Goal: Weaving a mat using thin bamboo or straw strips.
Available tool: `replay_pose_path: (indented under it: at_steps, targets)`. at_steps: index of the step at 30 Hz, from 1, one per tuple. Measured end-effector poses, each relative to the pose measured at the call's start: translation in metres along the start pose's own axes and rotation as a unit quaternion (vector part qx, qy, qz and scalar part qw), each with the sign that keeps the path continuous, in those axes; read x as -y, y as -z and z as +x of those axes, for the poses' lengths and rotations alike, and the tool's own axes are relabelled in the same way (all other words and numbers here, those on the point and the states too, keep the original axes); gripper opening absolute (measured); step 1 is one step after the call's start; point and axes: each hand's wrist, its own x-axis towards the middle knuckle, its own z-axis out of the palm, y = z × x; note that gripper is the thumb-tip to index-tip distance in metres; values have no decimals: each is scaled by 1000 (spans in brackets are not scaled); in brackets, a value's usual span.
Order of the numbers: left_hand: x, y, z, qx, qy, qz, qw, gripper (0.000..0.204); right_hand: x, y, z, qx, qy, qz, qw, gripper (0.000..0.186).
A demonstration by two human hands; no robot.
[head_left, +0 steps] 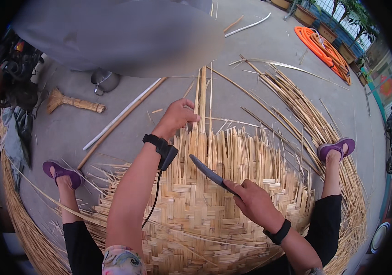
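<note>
A mat of flat, pale reed strips [186,201], woven in a herringbone pattern, spreads between my legs. Its far edge is ragged with loose strip ends standing out. At that edge my left hand [177,118] has its fingers closed around a long reed strip [196,98]. A wider strip [202,96] runs beside it, pointing away from me. My right hand [255,204] grips the handle of a curved, dark-bladed knife [207,171] over the mat. The blade tip points up and left, close to the strips, though contact is unclear.
Reed bundles [296,103] lie at right, another bundle [26,229] at left. A whisk broom [72,101], metal pot [105,81], white pipe [122,113] and brown stick [121,123] lie front left. An orange hose [319,50] coils far right. Grey blur [113,36] hides the far left.
</note>
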Motion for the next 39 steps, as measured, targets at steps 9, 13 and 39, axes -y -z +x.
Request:
replay_pose_path:
  at_steps: [9, 13, 39]
  targets:
    - [18, -19, -11, 43, -3, -34, 998, 10, -18, -39, 67, -96, -29, -56, 993, 40]
    - [31, -24, -27, 24, -49, -59, 997, 12, -21, -42, 73, -78, -25, -91, 992, 39]
    - [43, -180, -416, 181, 128, -192, 956, 21, 56, -83, -196, -57, 93, 369, 923, 42]
